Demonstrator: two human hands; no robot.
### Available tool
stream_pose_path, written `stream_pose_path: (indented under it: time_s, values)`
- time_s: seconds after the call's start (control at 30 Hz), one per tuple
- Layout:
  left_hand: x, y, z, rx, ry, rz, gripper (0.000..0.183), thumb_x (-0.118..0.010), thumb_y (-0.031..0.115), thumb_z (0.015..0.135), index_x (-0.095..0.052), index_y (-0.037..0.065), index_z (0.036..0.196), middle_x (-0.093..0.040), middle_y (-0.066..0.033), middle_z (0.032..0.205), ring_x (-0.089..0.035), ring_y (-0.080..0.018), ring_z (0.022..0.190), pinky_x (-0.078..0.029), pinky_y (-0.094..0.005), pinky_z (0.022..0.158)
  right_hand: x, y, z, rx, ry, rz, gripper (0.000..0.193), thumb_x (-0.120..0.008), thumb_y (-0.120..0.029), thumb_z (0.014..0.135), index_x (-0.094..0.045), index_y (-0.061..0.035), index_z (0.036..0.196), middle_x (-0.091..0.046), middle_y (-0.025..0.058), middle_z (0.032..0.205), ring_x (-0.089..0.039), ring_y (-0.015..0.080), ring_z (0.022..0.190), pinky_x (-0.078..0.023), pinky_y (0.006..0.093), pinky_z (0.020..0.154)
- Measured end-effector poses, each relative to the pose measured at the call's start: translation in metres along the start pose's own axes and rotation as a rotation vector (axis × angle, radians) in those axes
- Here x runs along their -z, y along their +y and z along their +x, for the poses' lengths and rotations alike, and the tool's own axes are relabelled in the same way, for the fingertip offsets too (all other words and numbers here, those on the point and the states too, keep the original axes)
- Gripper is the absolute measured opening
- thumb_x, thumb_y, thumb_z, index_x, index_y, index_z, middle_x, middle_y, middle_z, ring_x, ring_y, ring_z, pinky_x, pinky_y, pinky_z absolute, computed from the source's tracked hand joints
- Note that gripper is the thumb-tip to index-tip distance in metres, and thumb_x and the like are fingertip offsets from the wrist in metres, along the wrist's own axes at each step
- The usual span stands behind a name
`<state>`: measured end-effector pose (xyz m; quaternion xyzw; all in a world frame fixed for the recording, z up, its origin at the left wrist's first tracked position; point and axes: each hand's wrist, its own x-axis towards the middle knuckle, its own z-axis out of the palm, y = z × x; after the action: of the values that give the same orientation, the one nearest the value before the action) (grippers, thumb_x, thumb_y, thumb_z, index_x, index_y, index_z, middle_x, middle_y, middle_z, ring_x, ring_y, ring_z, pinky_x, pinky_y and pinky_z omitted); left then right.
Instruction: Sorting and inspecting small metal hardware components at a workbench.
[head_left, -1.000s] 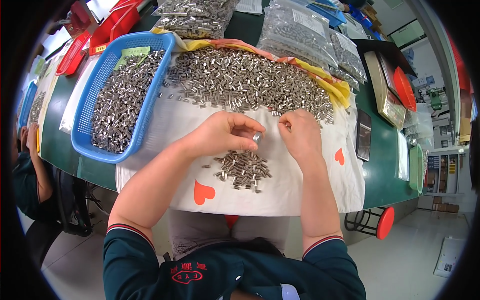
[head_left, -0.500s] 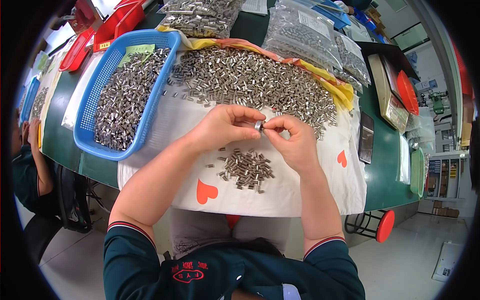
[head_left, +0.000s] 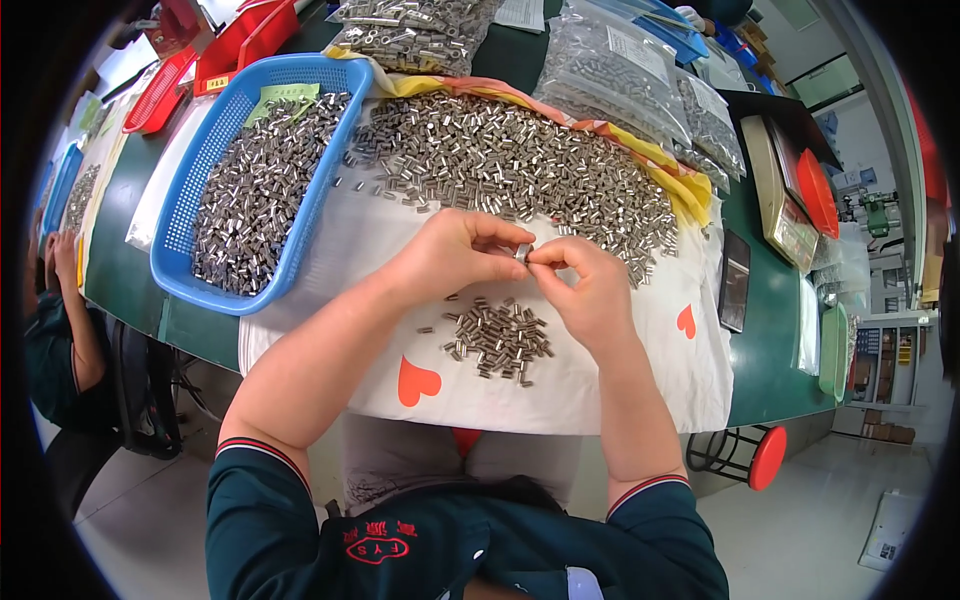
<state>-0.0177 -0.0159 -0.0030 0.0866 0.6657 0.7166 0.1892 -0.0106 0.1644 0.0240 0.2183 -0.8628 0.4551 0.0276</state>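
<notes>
A small shiny metal ring (head_left: pixel 522 253) sits between the thumb and fingers of my left hand (head_left: pixel 455 258). Against its right side, the thumb and index finger of my right hand (head_left: pixel 588 290) are pinched together; whatever lies between those tips is too small to make out. Both hands hover above the white cloth (head_left: pixel 390 320). Just below them rests a small pile of short metal tubes (head_left: pixel 497 340), with a few loose ones at its left. Beyond my fingers spreads a much larger heap of similar tubes (head_left: pixel 500 150).
At left stands a blue perforated basket (head_left: pixel 172 235) of metal tubes. Clear bags (head_left: pixel 610 75) of metal parts line the back behind a yellow-orange cloth edge (head_left: pixel 690 195). A dark phone-like slab (head_left: pixel 734 280) lies right on the green table (head_left: pixel 770 370). Another person's arm (head_left: pixel 85 330) shows far left.
The ring has turned slightly between my fingertips, showing less of its round face. My hands stay nearly in place; the whole view has shifted a little.
</notes>
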Motion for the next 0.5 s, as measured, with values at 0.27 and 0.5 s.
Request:
stream_pose_path:
  time_s: [0.27, 0.5]
  values:
    - [-0.004, 0.010, -0.003, 0.063, -0.099, -0.055, 0.032, -0.068, 0.004, 0.071, -0.060, -0.001, 0.101, -0.063, -0.0060, 0.088, -0.058, -0.0086, 0.079, -0.048, -0.0218, 0.070, 0.015, 0.006, 0.006, -0.256, -0.181, 0.213, 0.010, -0.065, -0.004, 0.070, -0.060, -0.0025, 0.078, -0.058, -0.0001, 0.071, -0.051, 0.0061, 0.064, -0.043, 0.0213, 0.060]
    - [-0.012, 0.010, -0.007, 0.025, -0.253, 0.244, 0.032, -0.071, 0.008, 0.069, -0.062, 0.004, 0.099, -0.061, -0.0007, 0.081, -0.056, -0.0056, 0.075, -0.047, -0.0210, 0.070, 0.028, 0.034, 0.013, -0.282, 0.099, -0.001, 0.009, -0.063, -0.007, 0.071, -0.060, -0.0023, 0.078, -0.059, 0.0037, 0.073, -0.053, 0.0097, 0.062, -0.044, 0.0226, 0.059]
